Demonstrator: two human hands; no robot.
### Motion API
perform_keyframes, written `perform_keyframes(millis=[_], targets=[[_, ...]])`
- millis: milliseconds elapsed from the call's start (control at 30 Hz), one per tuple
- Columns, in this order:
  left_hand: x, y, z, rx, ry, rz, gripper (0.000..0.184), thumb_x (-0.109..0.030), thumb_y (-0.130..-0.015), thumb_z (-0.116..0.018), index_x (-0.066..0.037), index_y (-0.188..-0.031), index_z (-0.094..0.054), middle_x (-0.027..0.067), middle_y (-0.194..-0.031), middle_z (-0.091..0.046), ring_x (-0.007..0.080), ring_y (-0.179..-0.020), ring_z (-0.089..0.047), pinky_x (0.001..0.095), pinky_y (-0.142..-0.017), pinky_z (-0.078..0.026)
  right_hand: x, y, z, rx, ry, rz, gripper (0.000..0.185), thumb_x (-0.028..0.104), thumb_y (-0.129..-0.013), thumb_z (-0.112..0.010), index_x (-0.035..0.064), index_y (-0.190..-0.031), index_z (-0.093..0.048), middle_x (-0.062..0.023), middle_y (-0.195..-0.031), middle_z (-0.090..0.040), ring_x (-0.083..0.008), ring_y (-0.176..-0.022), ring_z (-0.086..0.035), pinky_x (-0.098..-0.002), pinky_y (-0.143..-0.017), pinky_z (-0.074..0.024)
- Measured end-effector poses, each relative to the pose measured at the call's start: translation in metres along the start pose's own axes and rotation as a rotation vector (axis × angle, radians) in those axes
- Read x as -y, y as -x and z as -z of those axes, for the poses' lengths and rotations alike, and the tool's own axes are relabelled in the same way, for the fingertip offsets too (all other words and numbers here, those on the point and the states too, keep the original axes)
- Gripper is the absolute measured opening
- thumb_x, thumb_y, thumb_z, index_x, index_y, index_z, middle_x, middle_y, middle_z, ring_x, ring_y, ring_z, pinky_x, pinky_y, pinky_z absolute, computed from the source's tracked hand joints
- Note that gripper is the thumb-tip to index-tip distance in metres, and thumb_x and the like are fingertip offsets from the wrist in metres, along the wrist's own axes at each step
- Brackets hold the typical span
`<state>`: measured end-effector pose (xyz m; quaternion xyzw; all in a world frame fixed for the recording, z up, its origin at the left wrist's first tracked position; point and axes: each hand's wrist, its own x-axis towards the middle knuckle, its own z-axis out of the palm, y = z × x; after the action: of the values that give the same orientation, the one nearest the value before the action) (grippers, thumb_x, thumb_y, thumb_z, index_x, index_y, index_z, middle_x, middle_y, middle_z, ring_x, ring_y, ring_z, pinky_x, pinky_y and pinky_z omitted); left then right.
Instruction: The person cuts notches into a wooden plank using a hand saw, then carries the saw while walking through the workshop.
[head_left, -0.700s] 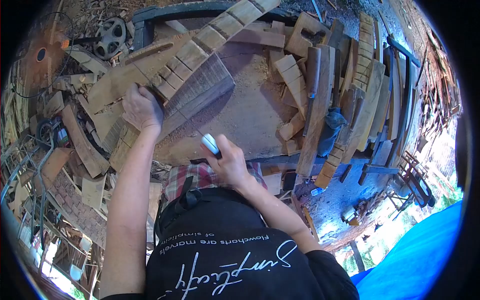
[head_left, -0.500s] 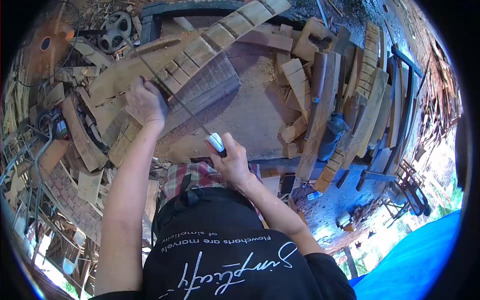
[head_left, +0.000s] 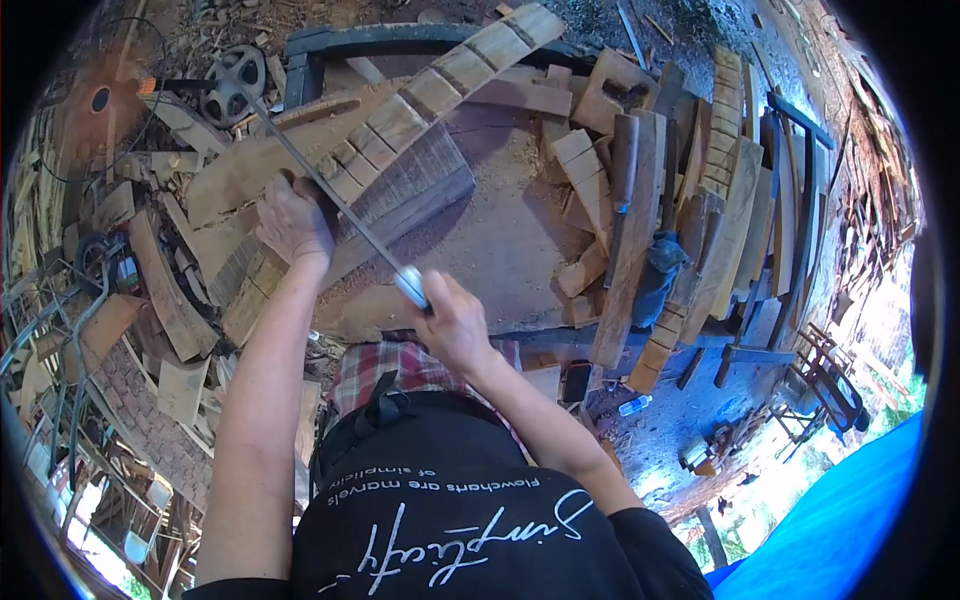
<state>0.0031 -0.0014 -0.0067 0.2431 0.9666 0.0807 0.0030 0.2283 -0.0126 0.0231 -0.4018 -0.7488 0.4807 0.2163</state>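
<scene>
Workbench (head_left: 490, 250) | sawdust (head_left: 518, 178) scattered on top | thick wooden block (head_left: 432, 198) | wood pieces (head_left: 640, 235) crowding right end

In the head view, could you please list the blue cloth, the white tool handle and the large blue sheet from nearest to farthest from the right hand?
From the right hand:
1. White tool handle: in its grasp.
2. Blue cloth: to the right, among the wood pieces.
3. Large blue sheet: at the lower right.
</scene>
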Motion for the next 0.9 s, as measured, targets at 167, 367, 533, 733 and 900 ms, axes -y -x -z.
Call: perform_keyframes(millis=[167, 367, 533, 733, 900], targets=[[-0.001, -0.002, 0.0, 0.084, -0.083, 0.04, 0.023, -0.029, -0.09, -0.047, -0.013, -0.097, -0.061, 0.01, -0.098, -0.064, 0.0311, -0.101, -0.055, 0.0467, -0.081, -0.041, -0.001, 0.035, 0.026, 0.126, 0.016, -0.092, 0.023, 0.012, -0.077, -0.066, 0.0061, -0.088, -0.047, -0.0168, -0.079, -0.055, -0.0391, -0.071, -0.059, -0.0473, -0.06, -0.046], [0.002, 0.001, 0.0, 0.115, -0.041, 0.015, 0.022, -0.027, -0.092, -0.045, -0.014, -0.104, -0.059, 0.01, -0.103, -0.062, 0.0309, -0.102, -0.055, 0.048, -0.08, -0.041, 0.003, -0.017, -0.013, 0.018, 0.054, 0.041, 0.025, 0.014, -0.079, -0.069, 0.0039, -0.081, -0.046, -0.0153, -0.072, -0.051, -0.0376, -0.066, -0.057, -0.0449, -0.057, -0.0443], [0.006, 0.0, -0.005, 0.104, -0.024, 0.027, 0.023, -0.028, -0.093, -0.044, -0.014, -0.103, -0.059, 0.0098, -0.102, -0.062, 0.0312, -0.101, -0.055, 0.0485, -0.08, -0.041, 0.006, 0.034, 0.016, 0.066, 0.091, -0.027, 0.024, 0.012, -0.079, -0.068, 0.0048, -0.084, -0.045, -0.016, -0.075, -0.052, -0.0379, -0.067, -0.056, -0.0451, -0.057, -0.044], [0.001, 0.002, 0.005, 0.111, -0.03, 0.016, 0.024, -0.029, -0.092, -0.045, -0.013, -0.101, -0.06, 0.0097, -0.102, -0.062, 0.031, -0.1, -0.055, 0.0479, -0.081, -0.041, 0.005, -0.012, -0.014, 0.005, 0.091, 0.074, 0.025, 0.011, -0.075, -0.07, 0.0045, -0.083, -0.046, -0.015, -0.074, -0.051, -0.0366, -0.068, -0.056, -0.0439, -0.057, -0.0451], [0.0, -0.003, 0.001, 0.132, -0.023, 0.062, 0.024, -0.029, -0.091, -0.046, -0.013, -0.1, -0.062, 0.009, -0.103, -0.063, 0.0309, -0.102, -0.055, 0.0466, -0.083, -0.041, 0.004, 0.026, 0.014, 0.027, 0.13, 0.017, 0.025, 0.009, -0.077, -0.068, 0.0051, -0.084, -0.045, -0.0155, -0.074, -0.051, -0.0375, -0.069, -0.055, -0.045, -0.058, -0.0445]])
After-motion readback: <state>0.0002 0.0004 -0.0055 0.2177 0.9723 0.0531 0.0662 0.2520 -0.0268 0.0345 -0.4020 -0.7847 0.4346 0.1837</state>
